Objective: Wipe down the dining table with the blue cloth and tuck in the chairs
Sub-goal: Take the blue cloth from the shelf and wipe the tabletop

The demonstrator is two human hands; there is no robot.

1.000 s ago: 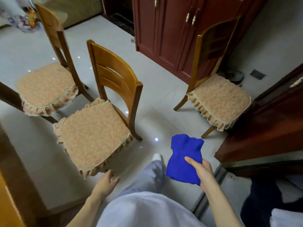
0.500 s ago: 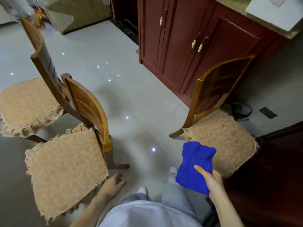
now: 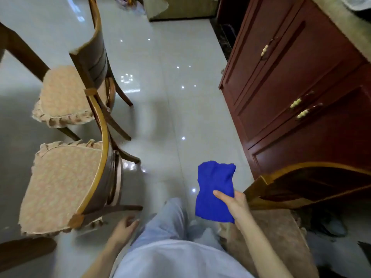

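The right hand [image 3: 233,205] holds the blue cloth [image 3: 214,189] out in front of the body at about waist height. The thumb is pressed across the cloth's upper face and the fingers [image 3: 240,194] are curled under its right edge, so the cloth hangs crumpled above the floor [image 3: 166,101]. The left hand [image 3: 122,229] hangs low with its fingers loosely apart and holding nothing. It is just beside the rear leg of the nearer chair [image 3: 60,187], though blur hides whether it touches. That chair's curved back rail faces the person's legs [image 3: 162,221], and a second cushioned chair [image 3: 64,95] stands just beyond it, both on the left. On the right, the back rail of a third chair [image 3: 301,170] sits close against the dark red cabinet [image 3: 291,87], and the cloth's right edge is near the end of that rail. Between the left chairs' rear legs and the cabinet's base, a strip of pale glossy floor runs straight ahead. It is narrowest beside the hands and widens farther on.
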